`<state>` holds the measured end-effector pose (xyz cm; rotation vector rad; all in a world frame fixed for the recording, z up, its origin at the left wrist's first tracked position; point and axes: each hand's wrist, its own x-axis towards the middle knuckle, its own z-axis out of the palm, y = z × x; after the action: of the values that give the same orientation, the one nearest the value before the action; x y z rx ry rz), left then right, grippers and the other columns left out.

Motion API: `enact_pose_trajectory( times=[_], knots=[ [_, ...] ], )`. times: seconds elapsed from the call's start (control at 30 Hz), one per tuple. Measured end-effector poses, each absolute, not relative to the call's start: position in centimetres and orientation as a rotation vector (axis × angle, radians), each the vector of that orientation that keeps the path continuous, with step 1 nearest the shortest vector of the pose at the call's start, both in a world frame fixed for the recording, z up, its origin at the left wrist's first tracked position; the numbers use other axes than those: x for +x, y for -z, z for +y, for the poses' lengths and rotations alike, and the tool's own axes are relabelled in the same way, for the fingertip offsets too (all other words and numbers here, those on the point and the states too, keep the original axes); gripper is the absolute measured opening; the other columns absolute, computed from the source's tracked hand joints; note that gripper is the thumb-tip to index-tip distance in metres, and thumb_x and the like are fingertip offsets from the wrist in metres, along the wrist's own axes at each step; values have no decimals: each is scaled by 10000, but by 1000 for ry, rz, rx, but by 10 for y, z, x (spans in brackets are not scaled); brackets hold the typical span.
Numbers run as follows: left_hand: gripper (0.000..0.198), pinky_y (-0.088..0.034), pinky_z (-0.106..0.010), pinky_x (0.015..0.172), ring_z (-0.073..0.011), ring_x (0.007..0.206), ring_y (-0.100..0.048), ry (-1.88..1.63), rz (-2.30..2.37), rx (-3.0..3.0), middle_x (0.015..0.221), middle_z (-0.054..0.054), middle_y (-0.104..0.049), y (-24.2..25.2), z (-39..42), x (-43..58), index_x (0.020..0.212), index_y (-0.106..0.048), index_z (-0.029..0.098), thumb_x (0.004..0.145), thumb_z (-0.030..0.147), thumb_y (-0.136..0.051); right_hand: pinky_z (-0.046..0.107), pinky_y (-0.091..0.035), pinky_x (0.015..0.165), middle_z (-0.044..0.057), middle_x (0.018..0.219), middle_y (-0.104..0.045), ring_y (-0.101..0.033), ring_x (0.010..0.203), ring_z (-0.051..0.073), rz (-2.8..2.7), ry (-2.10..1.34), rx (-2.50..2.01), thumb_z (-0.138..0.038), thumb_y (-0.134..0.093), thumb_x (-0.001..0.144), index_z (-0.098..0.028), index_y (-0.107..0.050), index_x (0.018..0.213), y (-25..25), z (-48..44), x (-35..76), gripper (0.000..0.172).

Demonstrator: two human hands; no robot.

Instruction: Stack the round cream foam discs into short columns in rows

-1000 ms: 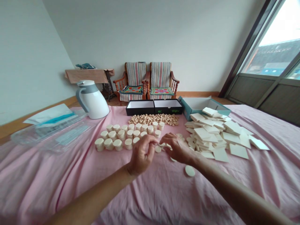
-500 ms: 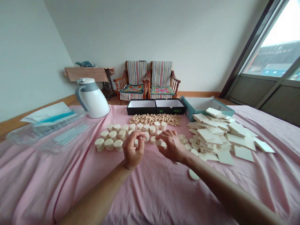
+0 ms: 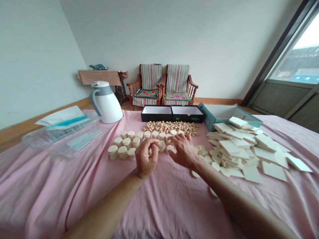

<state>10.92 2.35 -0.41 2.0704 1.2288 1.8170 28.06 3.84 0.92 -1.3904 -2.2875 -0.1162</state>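
Round pale wooden discs (image 3: 132,151) stand in short stacks, in rows across the pink cloth. My left hand (image 3: 147,156) is closed, thumb bent against curled fingers, in front of the stacks' right part. Whether it holds a disc is hidden. Close by on the right, my right hand (image 3: 183,150) reaches over the stacks with fingers stretched forward and thumb apart. Its fingertips are by a stack in the back row; contact cannot be made out. Loose discs (image 3: 215,166) lie to the right of this hand, some partly covered by the forearm.
Small wooden balls (image 3: 171,127) lie behind the stacks, before two black boxes (image 3: 156,117). Square pale tiles (image 3: 252,174) are heaped at right by a teal box (image 3: 211,123). A white jug (image 3: 109,108) and clear plastic packaging (image 3: 74,142) are at left.
The view has swung slightly left, so the scene sits further right. My right hand has moved a little forward, toward the back row of stacks. My left hand keeps its curled shape.
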Motion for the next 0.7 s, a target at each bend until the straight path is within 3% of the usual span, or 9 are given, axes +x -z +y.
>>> enact_pose_trajectory(
  times=[0.7],
  knots=[
    [130, -513, -227, 650, -130, 683, -642, -1803, 1216, 2077, 776, -16, -658, 5, 23, 108, 872, -581, 183, 815, 113, -488, 440, -125, 988, 63, 881, -634, -451, 981, 236, -2380, 130, -1286, -252, -541, 760, -202, -515, 1059, 1, 45, 286, 304]
  ],
)
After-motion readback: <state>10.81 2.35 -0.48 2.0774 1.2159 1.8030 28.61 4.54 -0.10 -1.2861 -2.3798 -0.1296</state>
